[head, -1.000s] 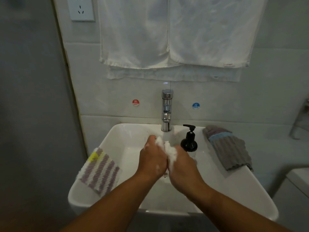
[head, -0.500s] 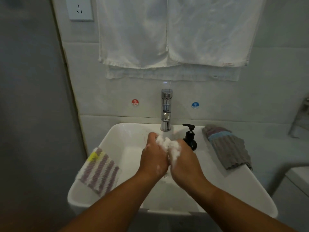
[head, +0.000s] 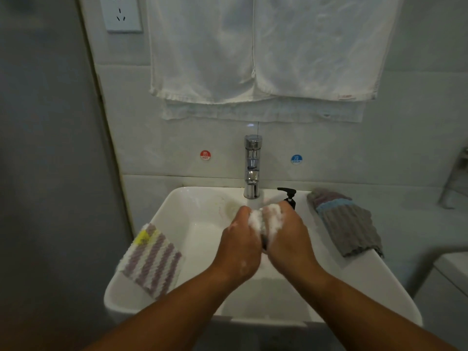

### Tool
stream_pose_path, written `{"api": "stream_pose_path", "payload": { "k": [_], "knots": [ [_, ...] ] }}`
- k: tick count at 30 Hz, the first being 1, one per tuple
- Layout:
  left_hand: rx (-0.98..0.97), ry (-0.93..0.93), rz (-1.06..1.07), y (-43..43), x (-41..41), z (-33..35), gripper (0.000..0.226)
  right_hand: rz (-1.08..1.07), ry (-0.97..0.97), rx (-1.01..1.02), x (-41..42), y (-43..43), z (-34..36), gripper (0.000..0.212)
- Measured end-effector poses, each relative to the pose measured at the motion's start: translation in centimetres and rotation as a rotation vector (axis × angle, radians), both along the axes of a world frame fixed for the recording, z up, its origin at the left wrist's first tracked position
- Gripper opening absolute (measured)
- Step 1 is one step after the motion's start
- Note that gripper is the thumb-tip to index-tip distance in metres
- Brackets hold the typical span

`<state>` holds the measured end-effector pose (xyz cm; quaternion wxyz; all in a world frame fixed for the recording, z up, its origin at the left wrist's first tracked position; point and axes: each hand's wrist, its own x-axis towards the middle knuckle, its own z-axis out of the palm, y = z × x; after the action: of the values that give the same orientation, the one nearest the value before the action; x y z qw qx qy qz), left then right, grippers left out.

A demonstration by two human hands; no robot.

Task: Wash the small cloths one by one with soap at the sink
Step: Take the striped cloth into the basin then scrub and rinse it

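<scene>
Over the white sink [head: 192, 224], just below the chrome tap [head: 252, 168], both my hands squeeze one small cloth [head: 266, 220] covered in white soap foam. My left hand [head: 240, 244] grips its left part and my right hand [head: 288, 239] grips its right part, knuckles close together. The cloth's own colour is hidden by foam and fingers. A purple-and-white striped cloth with a yellow corner [head: 152, 259] hangs over the sink's left rim. A grey ribbed cloth with a blue band [head: 347, 224] lies on the right rim. A black soap pump bottle [head: 288, 195] stands behind my right hand.
White towels [head: 260, 51] hang on the tiled wall above the tap. A red hot sticker [head: 205, 155] and a blue cold sticker [head: 296, 159] flank the tap. A wall socket [head: 122, 12] is at upper left. A second metal fitting [head: 455, 181] shows at the right edge.
My hands have kept rubbing the foamy cloth and have risen a little toward the tap; my right hand now covers most of the soap bottle.
</scene>
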<state>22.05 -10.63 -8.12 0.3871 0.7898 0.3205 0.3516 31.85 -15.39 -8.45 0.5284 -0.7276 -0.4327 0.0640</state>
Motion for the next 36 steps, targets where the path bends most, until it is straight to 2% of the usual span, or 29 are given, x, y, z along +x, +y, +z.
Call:
{"api": "stream_pose_path", "payload": {
  "k": [3, 5, 7, 9, 13, 16, 20, 22, 25, 28, 30, 32, 34, 36],
  "knots": [
    [-0.03, -0.04, -0.068, -0.6, -0.1, -0.3, 0.007, -0.019, 0.001, -0.133, 1.0, 0.8, -0.3, 0.014],
    [-0.037, -0.088, 0.002, 0.1, -0.1, -0.2, 0.013, 0.06, -0.078, -0.223, 0.6, 0.5, -0.9, 0.018],
    [-0.029, -0.07, 0.119, 1.0, 0.0, 0.1, 0.013, 0.151, -0.183, -0.278, -0.5, -0.4, -1.1, 0.014],
    [-0.037, -0.019, 0.165, 1.8, 0.1, 0.2, 0.012, 0.166, -0.186, -0.224, -1.2, -1.0, -1.1, 0.018],
    [0.004, 0.044, 0.058, 0.4, -0.2, 0.4, 0.006, 0.048, 0.017, 0.002, -0.5, -0.3, -0.2, 0.015],
    [0.008, -0.017, -0.031, -1.0, -0.2, 0.6, 0.014, -0.039, -0.027, -0.095, 1.1, 0.8, -0.7, 0.008],
    [0.035, -0.026, 0.109, 0.7, 0.2, 0.7, 0.012, 0.147, -0.203, -0.239, -0.5, -0.5, -1.3, 0.016],
    [-0.001, 0.0, 0.157, 1.2, 0.1, 0.8, 0.014, 0.157, -0.182, -0.16, -1.1, -1.0, -0.8, 0.021],
    [0.036, 0.069, 0.045, 0.1, 0.0, 0.5, 0.006, 0.045, -0.057, -0.033, -0.2, 0.1, 0.3, 0.013],
    [0.016, 0.041, -0.058, -0.8, -0.1, 0.1, 0.004, -0.015, -0.016, -0.127, 1.0, 0.8, 0.2, 0.016],
    [0.012, 0.024, -0.008, 0.1, 0.1, 0.1, 0.006, 0.058, -0.082, -0.225, 0.5, 0.5, -0.8, 0.021],
    [0.015, 0.041, 0.114, 1.2, 0.3, 0.2, 0.012, 0.14, -0.159, -0.279, -1.1, -0.6, -1.4, 0.014],
    [-0.038, 0.046, 0.186, 1.7, 0.2, 0.2, 0.015, 0.141, -0.168, -0.228, -2.0, -1.3, -1.8, 0.022],
    [-0.031, 0.051, 0.149, 1.4, 0.1, 0.1, 0.008, 0.108, -0.103, -0.139, -1.9, -1.4, -1.5, 0.02]
  ]
}}
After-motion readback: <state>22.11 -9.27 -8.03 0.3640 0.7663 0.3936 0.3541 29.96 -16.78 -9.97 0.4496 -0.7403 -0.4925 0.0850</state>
